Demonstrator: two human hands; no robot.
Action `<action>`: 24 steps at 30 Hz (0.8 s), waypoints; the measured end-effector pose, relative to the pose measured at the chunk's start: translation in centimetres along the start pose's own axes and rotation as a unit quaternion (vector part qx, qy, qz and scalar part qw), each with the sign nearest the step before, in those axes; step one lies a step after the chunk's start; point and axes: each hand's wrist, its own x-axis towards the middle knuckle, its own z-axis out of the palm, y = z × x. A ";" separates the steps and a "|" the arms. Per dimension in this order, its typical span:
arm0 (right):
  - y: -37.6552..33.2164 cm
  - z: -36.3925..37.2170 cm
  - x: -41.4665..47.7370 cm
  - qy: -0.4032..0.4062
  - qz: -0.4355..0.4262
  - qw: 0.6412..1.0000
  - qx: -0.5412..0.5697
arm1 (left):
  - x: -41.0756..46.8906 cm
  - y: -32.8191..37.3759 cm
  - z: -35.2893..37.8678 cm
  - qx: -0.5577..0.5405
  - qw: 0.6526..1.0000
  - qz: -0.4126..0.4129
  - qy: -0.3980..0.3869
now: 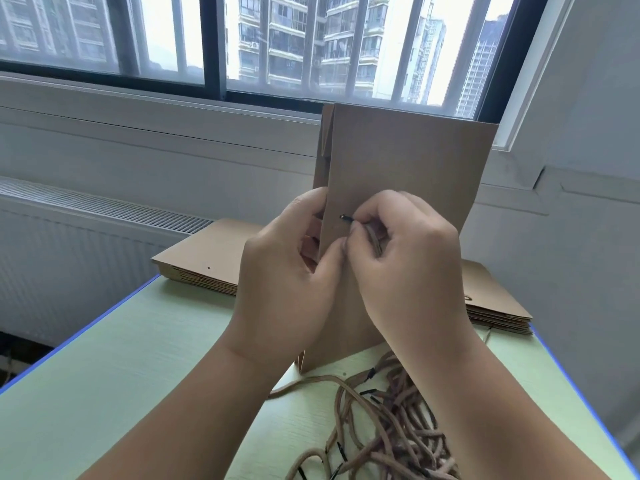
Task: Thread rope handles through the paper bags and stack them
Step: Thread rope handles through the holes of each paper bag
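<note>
Threading is under way — right hand [405,258] pinches the rope [375,239], its black tip at a hole in the upright paper bag [408,161], which left hand [287,271] grips above the table [121,375]; next, likely push through.

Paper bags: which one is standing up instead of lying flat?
The paper bag held in both hands. It stands upright in the middle of the table; the others lie flat in the left stack and right stack.

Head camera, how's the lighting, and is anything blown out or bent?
Head view: daylight from the window backlights the paper bag; sky between the buildings is blown out; the wide angle bows the sill and table edges; both hands stay evenly lit, without hard shadows.
</note>
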 end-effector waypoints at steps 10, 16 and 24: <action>-0.5 -0.5 0.5 -0.017 -0.011 0.999 -0.046 | -0.1 0.3 0.1 0.017 1.000 0.023 0.003; -0.5 -0.5 0.5 -0.010 -0.016 0.999 -0.036 | -0.1 0.1 0.2 0.031 0.999 0.028 0.001; -1.2 -0.6 0.6 -0.009 -0.005 0.998 -0.068 | -0.2 0.0 0.3 0.063 0.997 0.051 -0.019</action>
